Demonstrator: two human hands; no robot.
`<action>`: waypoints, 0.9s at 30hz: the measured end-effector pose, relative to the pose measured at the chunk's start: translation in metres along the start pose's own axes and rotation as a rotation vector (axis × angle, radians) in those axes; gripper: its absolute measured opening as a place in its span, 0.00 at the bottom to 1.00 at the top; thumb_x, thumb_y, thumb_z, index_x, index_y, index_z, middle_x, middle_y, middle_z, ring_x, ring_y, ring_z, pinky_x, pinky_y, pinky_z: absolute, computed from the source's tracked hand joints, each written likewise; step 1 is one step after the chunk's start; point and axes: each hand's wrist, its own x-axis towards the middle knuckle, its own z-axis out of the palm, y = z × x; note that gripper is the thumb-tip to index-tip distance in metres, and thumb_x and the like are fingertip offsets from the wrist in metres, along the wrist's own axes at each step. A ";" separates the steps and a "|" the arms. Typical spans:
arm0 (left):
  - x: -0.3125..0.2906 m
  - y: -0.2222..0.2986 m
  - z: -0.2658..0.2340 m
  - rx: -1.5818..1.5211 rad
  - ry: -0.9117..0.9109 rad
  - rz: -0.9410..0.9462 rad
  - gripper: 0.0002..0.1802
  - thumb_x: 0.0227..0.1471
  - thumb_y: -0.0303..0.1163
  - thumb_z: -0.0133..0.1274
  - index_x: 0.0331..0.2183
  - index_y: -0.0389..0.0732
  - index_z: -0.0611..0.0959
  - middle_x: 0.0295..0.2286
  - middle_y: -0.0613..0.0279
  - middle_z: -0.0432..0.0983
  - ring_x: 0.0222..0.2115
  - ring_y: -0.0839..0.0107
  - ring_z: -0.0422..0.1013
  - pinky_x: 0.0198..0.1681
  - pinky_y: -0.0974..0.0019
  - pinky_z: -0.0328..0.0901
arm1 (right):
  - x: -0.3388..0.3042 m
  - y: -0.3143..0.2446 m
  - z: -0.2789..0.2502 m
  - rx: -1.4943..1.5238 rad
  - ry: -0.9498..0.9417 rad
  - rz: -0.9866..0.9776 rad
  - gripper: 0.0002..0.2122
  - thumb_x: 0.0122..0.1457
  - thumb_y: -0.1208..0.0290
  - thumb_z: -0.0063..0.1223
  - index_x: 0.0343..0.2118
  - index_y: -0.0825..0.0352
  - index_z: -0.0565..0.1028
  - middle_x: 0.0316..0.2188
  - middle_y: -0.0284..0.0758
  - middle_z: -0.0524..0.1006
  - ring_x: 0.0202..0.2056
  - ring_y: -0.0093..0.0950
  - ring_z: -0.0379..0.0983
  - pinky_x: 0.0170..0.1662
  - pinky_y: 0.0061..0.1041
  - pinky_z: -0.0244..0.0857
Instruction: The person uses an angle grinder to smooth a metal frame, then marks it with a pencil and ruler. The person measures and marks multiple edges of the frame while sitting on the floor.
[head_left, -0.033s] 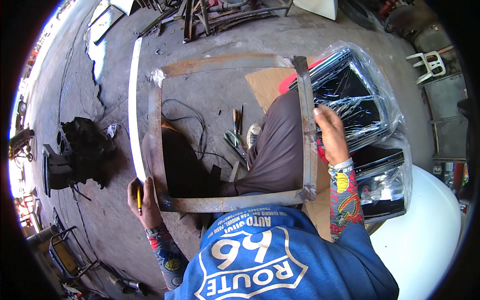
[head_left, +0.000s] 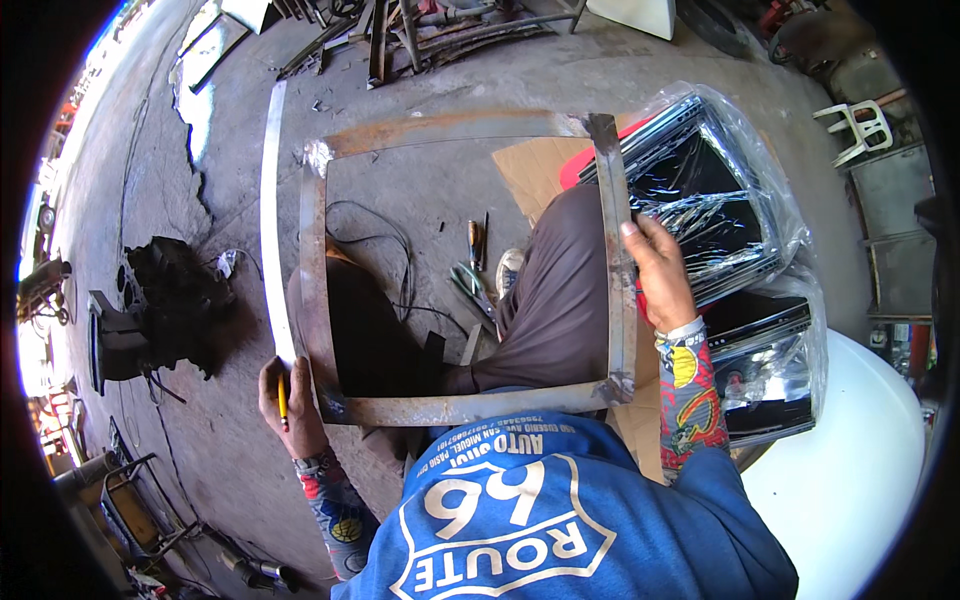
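Observation:
A square frame of rusty steel angle bar [head_left: 455, 130] lies across my lap, with bright weld marks at its far left corner. My right hand [head_left: 663, 272] grips the frame's right side, thumb on top and the other fingers partly hidden. Beside the left bar, my left hand [head_left: 305, 428] is closed on the near end of a long steel ruler [head_left: 270, 210]. A yellow pencil [head_left: 282, 400] is held in that same hand. The ruler points away from me, roughly along the left bar and a little apart from it.
Plastic-wrapped black panels [head_left: 720, 190] lie on cardboard [head_left: 523, 172] at the right, near a white rounded surface [head_left: 840, 450]. Between my legs are a screwdriver [head_left: 474, 245], green-handled pliers [head_left: 470, 285] and a black cable [head_left: 400, 240]. A dark bundle [head_left: 175, 305] sits at the left.
The ruler's far end has shifted slightly toward me, and the ruler glints less. My left hand has moved very slightly to the right. Both hands keep their hold.

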 end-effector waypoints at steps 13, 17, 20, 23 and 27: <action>0.018 -0.014 0.011 -0.347 -0.123 -0.094 0.09 0.61 0.29 0.58 0.40 0.36 0.79 0.31 0.64 0.80 0.28 0.75 0.77 0.31 0.71 0.70 | -0.011 0.005 0.005 -0.385 0.145 -0.346 0.21 0.49 0.73 0.66 0.45 0.71 0.72 0.34 0.37 0.73 0.35 0.30 0.69 0.43 0.32 0.66; 0.016 -0.011 0.017 -0.514 -0.181 -0.204 0.12 0.63 0.32 0.57 0.43 0.36 0.76 0.33 0.57 0.82 0.30 0.68 0.80 0.34 0.67 0.72 | -0.008 0.018 -0.007 -0.347 0.174 -0.310 0.20 0.48 0.75 0.64 0.45 0.72 0.72 0.36 0.35 0.72 0.35 0.27 0.69 0.41 0.30 0.66; 0.019 -0.012 0.018 -0.541 -0.205 -0.273 0.10 0.65 0.33 0.53 0.41 0.35 0.74 0.33 0.54 0.83 0.32 0.67 0.81 0.35 0.66 0.74 | -0.005 0.023 -0.008 -0.364 0.179 -0.306 0.20 0.48 0.76 0.63 0.45 0.72 0.72 0.34 0.33 0.72 0.34 0.24 0.68 0.39 0.28 0.66; 0.022 -0.016 0.020 -0.548 -0.208 -0.260 0.11 0.65 0.35 0.53 0.41 0.36 0.74 0.31 0.56 0.82 0.30 0.69 0.80 0.29 0.68 0.72 | -0.004 0.024 -0.005 -0.288 0.133 -0.295 0.19 0.49 0.77 0.63 0.45 0.71 0.72 0.32 0.31 0.72 0.32 0.22 0.68 0.38 0.26 0.66; 0.012 -0.024 0.019 -0.507 -0.159 -0.245 0.13 0.65 0.37 0.52 0.43 0.37 0.75 0.31 0.56 0.83 0.28 0.71 0.79 0.27 0.70 0.70 | -0.004 0.025 -0.003 -0.316 0.134 -0.279 0.18 0.50 0.78 0.63 0.44 0.70 0.72 0.32 0.30 0.72 0.31 0.21 0.68 0.37 0.24 0.66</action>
